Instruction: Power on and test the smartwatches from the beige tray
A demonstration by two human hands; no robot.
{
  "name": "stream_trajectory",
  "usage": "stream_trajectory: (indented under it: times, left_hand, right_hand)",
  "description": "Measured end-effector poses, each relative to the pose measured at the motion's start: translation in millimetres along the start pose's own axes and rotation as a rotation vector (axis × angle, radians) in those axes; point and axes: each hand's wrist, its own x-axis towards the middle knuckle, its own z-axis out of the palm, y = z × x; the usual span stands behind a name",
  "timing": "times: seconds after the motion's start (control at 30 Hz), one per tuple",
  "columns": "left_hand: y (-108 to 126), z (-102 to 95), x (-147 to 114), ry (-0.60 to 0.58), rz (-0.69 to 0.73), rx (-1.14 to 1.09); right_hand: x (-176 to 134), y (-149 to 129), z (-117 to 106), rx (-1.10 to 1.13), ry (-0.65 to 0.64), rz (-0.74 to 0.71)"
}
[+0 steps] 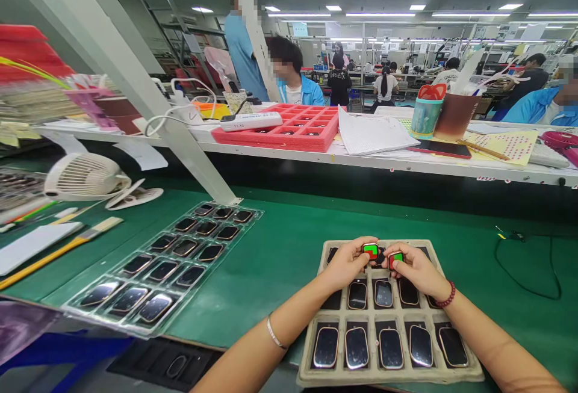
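My left hand (pixel 350 263) is closed on a smartwatch body (pixel 370 251) whose lit screen shows green and red. Close beside it, my right hand (pixel 413 266) grips a second smartwatch body (pixel 396 260), its screen lit in the same colours. Both hands are over the far row of a beige moulded tray (pixel 392 376), and they cover part of that row. Several dark-screened watch bodies (pixel 391 348) with gold rims lie in the tray's compartments. To the left, a clear plastic tray (pixel 180 297) carries several more dark watch bodies (pixel 156 307).
A white fan (pixel 83 176) and a yellow-handled brush (pixel 58 254) are on the green bench (pixel 280 242) at left. A slanted white post (pixel 189 152) meets the bench. Behind runs a shelf (pixel 289 153) with a red foam tray (pixel 311 140). A thin black cable (pixel 524 278) curls at right.
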Motion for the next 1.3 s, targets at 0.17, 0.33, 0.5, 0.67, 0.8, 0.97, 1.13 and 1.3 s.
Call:
stream_trajectory:
  times: [0.17,0.33,0.5,0.67,0.8,0.97,1.13,1.3]
  left_hand:
    - [0.6,0.6,-0.2,-0.006,0.004,-0.033]
    - [0.8,1.3,0.0,-0.006,0.033,-0.092]
    - [0.5,1.3,0.3,0.007,0.046,-0.099]
    - [0.9,0.2,-0.1,0.001,0.056,-0.073]
    - [1.4,-0.2,0.0,-0.010,0.068,-0.054]
    - [5.3,0.9,-1.0,-0.004,0.074,-0.060]
    - [7.7,2.2,-1.8,0.004,0.071,-0.038]
    - [5.6,2.0,-0.6,0.018,0.082,-0.006]
  right_hand:
    - [1.0,-0.8,0.5,-0.003,0.004,0.008]
    - [1.1,-0.7,1.9,-0.010,-0.008,-0.008]
    - [0.7,-0.9,0.5,-0.017,-0.008,-0.003]
    - [1.1,1.3,-1.8,-0.018,-0.015,0.007]
    - [0.3,0.9,-0.5,-0.021,-0.010,-0.018]
    - [-1.1,-2.4,1.4,-0.024,-0.009,-0.013]
    - [-0.5,-2.8,0.8,-0.045,-0.014,-0.018]
    - [1.2,2.1,-0.7,-0.061,-0.022,-0.070]
